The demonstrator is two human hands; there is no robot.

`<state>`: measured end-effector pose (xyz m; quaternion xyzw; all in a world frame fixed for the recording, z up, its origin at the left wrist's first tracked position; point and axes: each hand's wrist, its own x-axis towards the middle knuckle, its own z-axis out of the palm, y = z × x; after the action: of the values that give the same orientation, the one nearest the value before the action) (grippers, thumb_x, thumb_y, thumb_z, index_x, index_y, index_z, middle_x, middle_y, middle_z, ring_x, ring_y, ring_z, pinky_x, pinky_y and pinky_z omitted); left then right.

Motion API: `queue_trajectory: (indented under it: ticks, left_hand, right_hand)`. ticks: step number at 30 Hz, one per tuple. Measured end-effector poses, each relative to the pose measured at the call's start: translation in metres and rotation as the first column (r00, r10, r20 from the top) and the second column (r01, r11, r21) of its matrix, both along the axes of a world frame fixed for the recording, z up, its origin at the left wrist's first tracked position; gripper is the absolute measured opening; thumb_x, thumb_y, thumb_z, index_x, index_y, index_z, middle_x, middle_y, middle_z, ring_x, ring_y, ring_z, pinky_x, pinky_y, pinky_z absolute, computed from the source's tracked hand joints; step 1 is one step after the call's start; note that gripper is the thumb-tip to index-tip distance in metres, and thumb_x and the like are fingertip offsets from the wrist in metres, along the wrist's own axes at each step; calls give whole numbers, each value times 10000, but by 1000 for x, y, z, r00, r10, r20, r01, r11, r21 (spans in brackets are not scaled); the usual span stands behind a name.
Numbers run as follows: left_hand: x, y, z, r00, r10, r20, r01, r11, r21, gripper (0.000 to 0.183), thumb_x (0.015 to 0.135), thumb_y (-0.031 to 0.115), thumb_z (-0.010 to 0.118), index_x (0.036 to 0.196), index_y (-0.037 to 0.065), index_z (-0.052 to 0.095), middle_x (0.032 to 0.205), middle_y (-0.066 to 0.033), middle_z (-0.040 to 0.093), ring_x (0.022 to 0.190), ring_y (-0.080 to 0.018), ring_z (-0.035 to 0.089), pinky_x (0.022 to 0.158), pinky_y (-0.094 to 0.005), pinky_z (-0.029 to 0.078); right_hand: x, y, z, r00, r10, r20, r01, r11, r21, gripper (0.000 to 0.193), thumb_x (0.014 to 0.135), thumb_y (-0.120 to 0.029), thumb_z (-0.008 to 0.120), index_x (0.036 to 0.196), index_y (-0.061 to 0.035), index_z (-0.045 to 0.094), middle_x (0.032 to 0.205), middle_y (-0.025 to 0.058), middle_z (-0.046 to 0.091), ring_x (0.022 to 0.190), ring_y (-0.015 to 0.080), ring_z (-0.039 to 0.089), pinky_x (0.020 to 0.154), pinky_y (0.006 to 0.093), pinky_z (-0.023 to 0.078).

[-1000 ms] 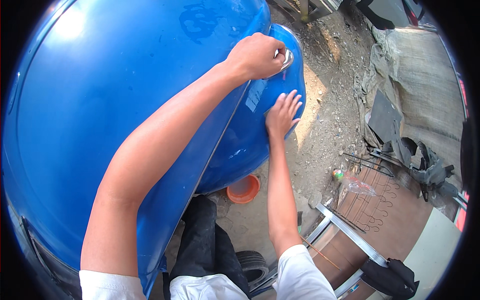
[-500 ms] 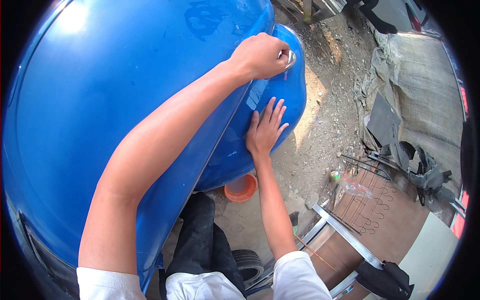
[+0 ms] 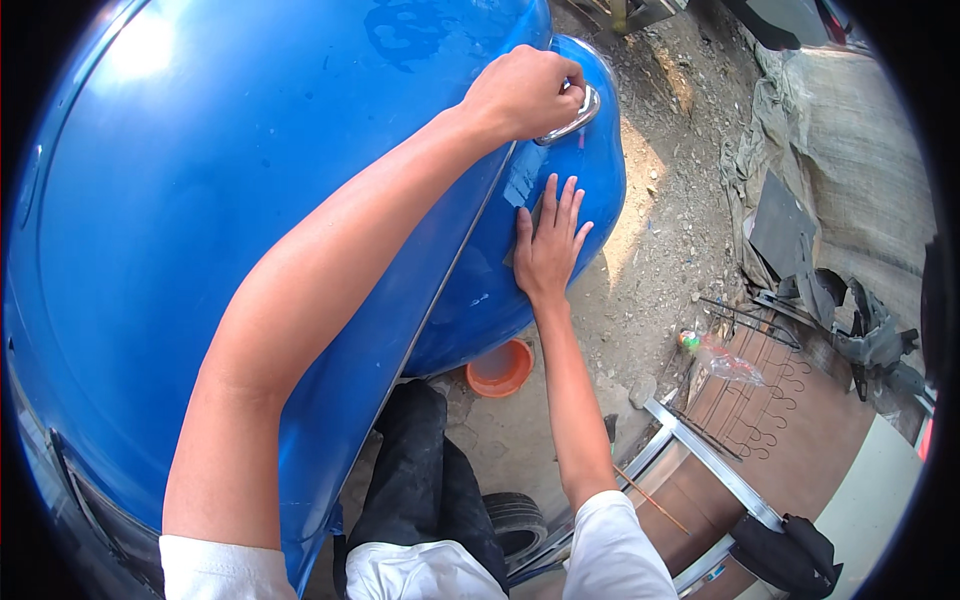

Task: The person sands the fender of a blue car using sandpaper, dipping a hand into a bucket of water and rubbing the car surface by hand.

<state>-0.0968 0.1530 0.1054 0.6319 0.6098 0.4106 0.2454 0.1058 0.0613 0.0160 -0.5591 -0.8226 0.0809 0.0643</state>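
Observation:
A glossy blue car hood (image 3: pixel 250 180) fills the left, and its rounded blue fender (image 3: pixel 590 190) bulges out on the right. My left hand (image 3: pixel 525 90) reaches across the hood with fingers curled over a shiny chrome fitting (image 3: pixel 575 125) on top of the fender. Lower on the fender my right hand (image 3: pixel 553 245) lies flat, fingers spread. A thin greyish sheet (image 3: pixel 510 255) pokes out beside its thumb, pressed against the paint; most of it is hidden under the palm.
An orange bucket (image 3: pixel 500 368) holding cloudy liquid stands on the ground below the fender. To the right are a metal-framed brown panel (image 3: pixel 800 440), wire hooks (image 3: pixel 770 410), a clear plastic bag (image 3: pixel 730 365) and broken dark car parts (image 3: pixel 870 325). A tire (image 3: pixel 515 525) lies near my legs.
The view has shifted, so the scene sits further right. My right hand has slid slightly forward over the fender, showing more of the sheet. My left hand has moved a little, uncovering more chrome.

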Motion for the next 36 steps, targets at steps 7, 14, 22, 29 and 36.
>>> queue_trajectory:
  ticks: [7, 14, 22, 29, 36]
  left_hand:
    - [3, -2, 3, 1000, -14, 3, 14, 998, -65, 289, 845, 177, 533, 995, 45, 742, 818, -161, 706, 763, -300, 680, 733, -361, 534]
    - [2, 0, 1, 1000, 16, -3, -16, 1000, 5, 254, 816, 194, 545, 918, 84, 749, 787, -158, 708, 763, -340, 688, 746, -412, 547]
    - [0, -5, 7, 999, -3, -43, 0, 999, -49, 255, 876, 171, 565, 1031, 74, 742, 848, -171, 723, 783, -278, 704, 754, -359, 549]
    - [0, -6, -1, 1000, 25, -18, -25, 1000, 1, 271, 835, 194, 561, 978, 66, 753, 768, -164, 705, 734, -327, 691, 743, -385, 553]
    - [-5, -1, -1, 998, 32, -46, -32, 999, 7, 260, 827, 186, 560, 947, 60, 752, 788, -162, 710, 747, -329, 692, 744, -390, 554]
  right_hand:
    - [-19, -60, -8, 971, -156, -179, 164, 986, 28, 579, 1027, -349, 430, 1515, -53, 332, 1579, 148, 308, 1470, 368, 243, 1148, 621, 174]
    - [-58, 16, 12, 969, -35, -243, 20, 998, -65, 546, 1048, -364, 328, 1508, -71, 353, 1579, 125, 316, 1476, 343, 233, 1165, 618, 118]
    - [-62, -6, 21, 954, -114, -276, 59, 978, -198, 585, 1049, -418, 265, 1530, -89, 316, 1602, 97, 272, 1496, 297, 192, 1180, 604, 19]
    - [-66, -13, 21, 951, -145, -275, 76, 966, -247, 595, 1053, -422, 237, 1530, -74, 312, 1605, 88, 267, 1498, 291, 181, 1182, 598, -1]
    - [-70, -5, 26, 940, -156, -304, 76, 963, -259, 589, 1060, -408, 213, 1533, -66, 294, 1608, 91, 259, 1500, 290, 175, 1181, 600, -3]
